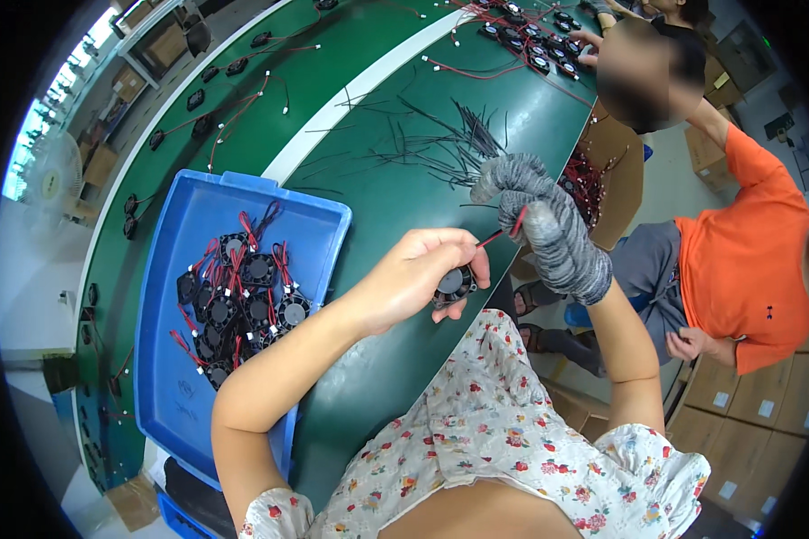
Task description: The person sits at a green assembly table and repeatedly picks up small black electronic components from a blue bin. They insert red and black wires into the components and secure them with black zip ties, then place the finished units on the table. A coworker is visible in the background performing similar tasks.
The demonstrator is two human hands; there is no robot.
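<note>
My left hand (415,274) is bare and closed round a small black cooling fan (453,286), held over the table's near edge. The fan's lead (519,221), red and dark, stretches up to my right hand (548,226). That hand wears a grey knitted glove, and its fingers are closed on the lead. Just beyond the glove, a loose bunch of thin black ties (472,144) lies spread over the green table (382,350). Whether a tie is also between my gloved fingers cannot be seen.
On the left stands a blue tray (166,359) with several fans, their leads bundled. A white strip (319,132) crosses the table; more fans (198,99) lie beyond it. At right, a person in orange (737,260) handles fans (535,45) near a cardboard box (620,171).
</note>
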